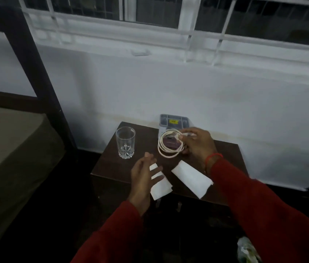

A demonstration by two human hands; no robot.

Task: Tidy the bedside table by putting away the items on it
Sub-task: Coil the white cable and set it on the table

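Note:
A dark wooden bedside table (pixel 112 164) stands against the white wall. My right hand (pixel 199 145) holds a coiled white cable (pixel 169 149) above the table's back middle. My left hand (pixel 142 177) hovers open over a folded white paper (pixel 161 185) near the front edge. A second folded white paper (pixel 191 177) lies to its right. An empty clear drinking glass (pixel 125 142) stands upright at the back left. A grey organiser tray (pixel 174 120) with a yellow label sits at the back, partly hidden by the cable and my right hand.
A bed with an olive cover (pixel 7 158) and a dark wooden bedpost (pixel 41 76) stands to the left. A barred window (pixel 169 16) runs above the wall. A crumpled plastic bag (pixel 246 251) lies on the dark floor at bottom right.

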